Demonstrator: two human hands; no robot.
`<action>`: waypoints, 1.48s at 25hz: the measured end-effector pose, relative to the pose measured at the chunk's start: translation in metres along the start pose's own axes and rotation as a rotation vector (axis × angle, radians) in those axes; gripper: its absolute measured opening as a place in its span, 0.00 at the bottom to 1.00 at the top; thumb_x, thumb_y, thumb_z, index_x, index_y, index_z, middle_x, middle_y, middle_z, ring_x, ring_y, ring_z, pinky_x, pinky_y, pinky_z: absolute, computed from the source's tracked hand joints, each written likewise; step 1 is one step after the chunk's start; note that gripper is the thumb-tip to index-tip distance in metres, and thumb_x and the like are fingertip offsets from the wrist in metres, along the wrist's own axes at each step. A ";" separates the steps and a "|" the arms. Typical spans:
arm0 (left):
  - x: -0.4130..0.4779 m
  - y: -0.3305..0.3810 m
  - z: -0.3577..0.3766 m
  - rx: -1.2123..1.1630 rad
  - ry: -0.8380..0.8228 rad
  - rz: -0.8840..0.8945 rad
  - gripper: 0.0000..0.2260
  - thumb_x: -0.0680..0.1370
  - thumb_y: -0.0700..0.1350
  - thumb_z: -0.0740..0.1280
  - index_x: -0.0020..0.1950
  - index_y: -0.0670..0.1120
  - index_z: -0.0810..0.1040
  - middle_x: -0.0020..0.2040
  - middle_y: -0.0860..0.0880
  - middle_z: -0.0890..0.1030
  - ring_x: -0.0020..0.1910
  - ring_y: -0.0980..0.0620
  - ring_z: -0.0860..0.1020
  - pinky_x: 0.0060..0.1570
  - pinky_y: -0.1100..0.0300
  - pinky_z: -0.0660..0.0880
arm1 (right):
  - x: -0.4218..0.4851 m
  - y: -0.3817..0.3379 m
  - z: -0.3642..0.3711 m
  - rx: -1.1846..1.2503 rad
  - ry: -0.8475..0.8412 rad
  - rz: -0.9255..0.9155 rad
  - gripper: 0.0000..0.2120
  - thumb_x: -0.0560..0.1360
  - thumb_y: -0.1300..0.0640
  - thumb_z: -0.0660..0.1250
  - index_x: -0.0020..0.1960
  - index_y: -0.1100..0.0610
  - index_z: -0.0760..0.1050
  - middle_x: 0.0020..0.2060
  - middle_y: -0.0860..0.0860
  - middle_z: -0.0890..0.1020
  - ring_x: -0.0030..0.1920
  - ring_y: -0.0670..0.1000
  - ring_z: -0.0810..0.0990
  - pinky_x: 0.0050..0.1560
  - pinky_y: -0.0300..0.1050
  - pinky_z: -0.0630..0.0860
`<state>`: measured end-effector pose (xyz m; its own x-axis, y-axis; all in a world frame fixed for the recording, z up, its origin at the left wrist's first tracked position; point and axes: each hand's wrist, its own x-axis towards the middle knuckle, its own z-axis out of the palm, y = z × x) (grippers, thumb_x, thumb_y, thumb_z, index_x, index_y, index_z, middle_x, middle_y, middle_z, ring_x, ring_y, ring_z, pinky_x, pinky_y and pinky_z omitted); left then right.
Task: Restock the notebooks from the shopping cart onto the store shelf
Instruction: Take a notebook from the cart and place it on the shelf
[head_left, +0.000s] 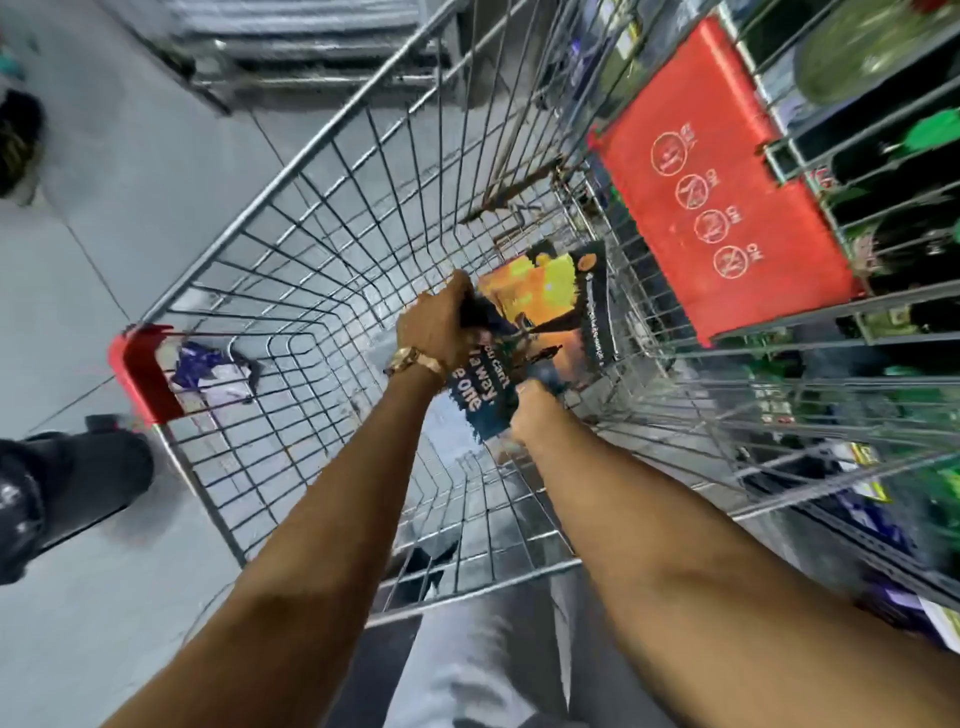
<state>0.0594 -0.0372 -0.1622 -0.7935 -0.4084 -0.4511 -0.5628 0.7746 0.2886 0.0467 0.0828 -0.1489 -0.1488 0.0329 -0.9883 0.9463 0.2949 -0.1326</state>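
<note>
Both my arms reach down into the wire shopping cart (291, 291). My left hand (436, 327), with a gold watch on the wrist, grips the upper edge of a dark blue notebook (485, 395) with white lettering. My right hand (535, 410) holds that notebook's lower right edge. Under it, on the cart floor, lies another notebook (540, 296) with an orange and yellow cover and a black spine strip. The store shelf (883, 364) runs along the right, seen blurred through the cart's wires.
A red child-seat flap (722, 192) with white icons hangs on the cart's right end. A red corner bumper (137, 371) sits at the cart's left. Another person's dark shoe and leg (67, 488) stand on the grey floor at left. A metal rack (291, 47) stands ahead.
</note>
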 end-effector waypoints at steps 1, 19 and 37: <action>-0.018 0.007 -0.012 -0.042 0.027 0.031 0.20 0.71 0.49 0.72 0.61 0.48 0.72 0.49 0.42 0.84 0.50 0.38 0.81 0.39 0.54 0.72 | -0.016 -0.007 -0.009 0.055 -0.037 0.047 0.17 0.83 0.65 0.49 0.36 0.58 0.64 0.37 0.56 0.72 0.32 0.46 0.68 0.43 0.41 0.79; -0.177 0.236 -0.258 -1.363 0.315 0.726 0.18 0.67 0.36 0.77 0.50 0.41 0.72 0.48 0.46 0.84 0.50 0.48 0.83 0.54 0.53 0.79 | -0.318 -0.011 -0.243 0.284 0.379 -1.468 0.19 0.75 0.73 0.65 0.61 0.57 0.71 0.43 0.37 0.85 0.44 0.33 0.82 0.50 0.27 0.76; -0.342 0.629 -0.341 -0.510 0.248 1.387 0.28 0.73 0.37 0.69 0.71 0.52 0.68 0.65 0.41 0.70 0.66 0.40 0.68 0.64 0.55 0.67 | -0.567 0.011 -0.551 0.436 1.552 -1.348 0.22 0.73 0.64 0.69 0.66 0.58 0.72 0.58 0.60 0.82 0.60 0.60 0.79 0.61 0.51 0.75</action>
<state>-0.1025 0.4249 0.4619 -0.7385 0.3804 0.5567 0.6736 0.3783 0.6350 -0.0170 0.5936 0.4518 -0.4798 0.6901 0.5418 0.0280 0.6292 -0.7768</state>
